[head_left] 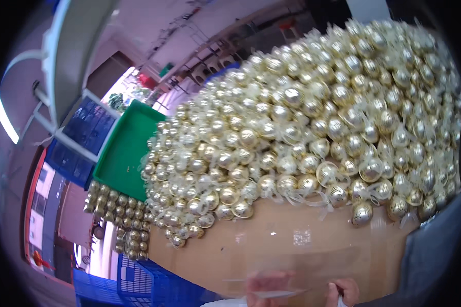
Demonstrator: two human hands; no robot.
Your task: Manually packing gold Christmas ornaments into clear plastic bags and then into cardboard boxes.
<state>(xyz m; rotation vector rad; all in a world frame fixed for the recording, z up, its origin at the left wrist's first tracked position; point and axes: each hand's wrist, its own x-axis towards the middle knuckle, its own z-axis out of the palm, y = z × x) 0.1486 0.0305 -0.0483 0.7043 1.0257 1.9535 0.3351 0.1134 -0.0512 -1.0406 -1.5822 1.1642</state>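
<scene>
**Clear film low in front of me, gold balls heaped beyond**

The green tray at the left end of the heap shows a bare floor with a few small specks on it. Just below it, clear-looking packs hold gold balls in neat rows, stacked in layers. A blue crate with latticed plastic walls stands at the lower left, beside the table; I can't see down into it. Farther back, blue bins sit against a pale frame.

The loose balls are round and shiny, many with fine dark markings, and wisps of sheer, whitish ribbon loop out among them. They cover the far side of the brown, smooth tabletop and rise highest toward the right. Grey-blue cloth drapes over its right edge.

The film lies near me, thin, glossy and see-through. My right hand has thumb and fingers drawn together on its edge. My left hand is behind the film, blurred by it and cut by the lower border, so I cannot tell how far those fingers are spread or whether they grip.
</scene>
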